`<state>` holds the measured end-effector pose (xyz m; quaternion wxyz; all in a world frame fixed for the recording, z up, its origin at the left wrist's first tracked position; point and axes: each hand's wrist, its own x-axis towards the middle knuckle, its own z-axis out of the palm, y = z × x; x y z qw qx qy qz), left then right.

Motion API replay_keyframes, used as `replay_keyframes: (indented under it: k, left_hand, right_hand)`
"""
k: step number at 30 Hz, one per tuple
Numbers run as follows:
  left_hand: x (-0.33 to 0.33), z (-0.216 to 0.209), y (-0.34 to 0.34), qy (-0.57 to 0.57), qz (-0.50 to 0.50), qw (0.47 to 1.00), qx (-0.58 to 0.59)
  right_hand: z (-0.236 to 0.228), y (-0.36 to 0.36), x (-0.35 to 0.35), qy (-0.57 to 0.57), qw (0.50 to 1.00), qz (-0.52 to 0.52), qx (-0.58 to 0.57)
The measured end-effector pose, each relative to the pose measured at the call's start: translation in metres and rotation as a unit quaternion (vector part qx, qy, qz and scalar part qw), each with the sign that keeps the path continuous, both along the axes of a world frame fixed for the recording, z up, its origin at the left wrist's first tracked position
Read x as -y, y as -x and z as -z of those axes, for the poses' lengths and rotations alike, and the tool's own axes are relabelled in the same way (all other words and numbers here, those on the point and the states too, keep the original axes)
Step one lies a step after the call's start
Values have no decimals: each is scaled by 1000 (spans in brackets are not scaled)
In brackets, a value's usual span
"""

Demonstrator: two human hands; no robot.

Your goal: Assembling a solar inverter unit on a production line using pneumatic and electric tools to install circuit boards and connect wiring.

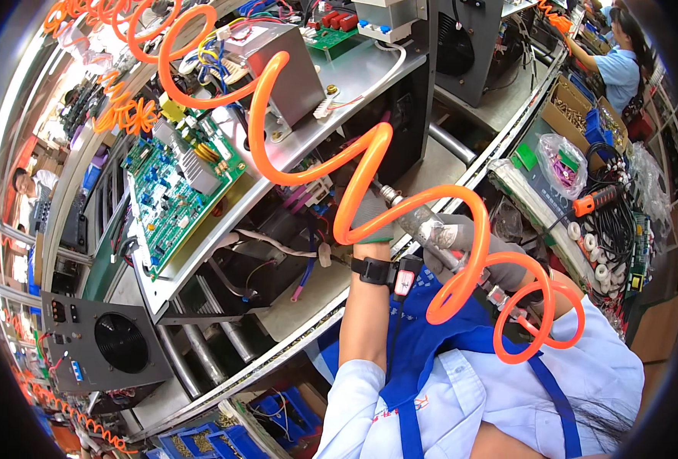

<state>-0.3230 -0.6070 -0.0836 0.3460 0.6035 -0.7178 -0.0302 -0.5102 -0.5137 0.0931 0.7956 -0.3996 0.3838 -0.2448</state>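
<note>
Right hand: the gloved right hand (473,249) is clenched around the pneumatic screwdriver (431,229), which lies tilted with its tip toward 10 o'clock.
Left hand: the left hand (369,210), gloved and wearing a black wrist strap (373,270), sits at 9 o'clock of the tool, close to its tip; the hose covers its fingers, so I cannot tell whether they are closed.
In the way: the orange coiled air hose (369,164) loops straight across both hands and runs up toward 11 o'clock.
Work piece: an open metal chassis (354,76) lies at 12 o'clock of the hands, with a green circuit board (174,191) at 9 o'clock.
Around: a grey fan unit (109,344) at 8 o'clock; a bag of pink parts (565,164) and black cables (611,222) at 3 o'clock; another person (622,65) at 1 o'clock.
</note>
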Motion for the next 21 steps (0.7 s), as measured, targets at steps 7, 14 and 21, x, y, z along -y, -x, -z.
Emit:
replay_keyframes:
  k: [7,14,21]
  left_hand:
    - [-1,-27,8,30,-27,665,-746]
    - [-2,-63,2,75,-107,653,-746]
    - [-8,-40,-13,65,78,487,-868]
  right_hand:
    - [-2,-15,-16,-38,993,-22,111]
    - [10,-25,-17,-58,994,-37,90]
    - [25,-24,-10,-24,996,-50,75]
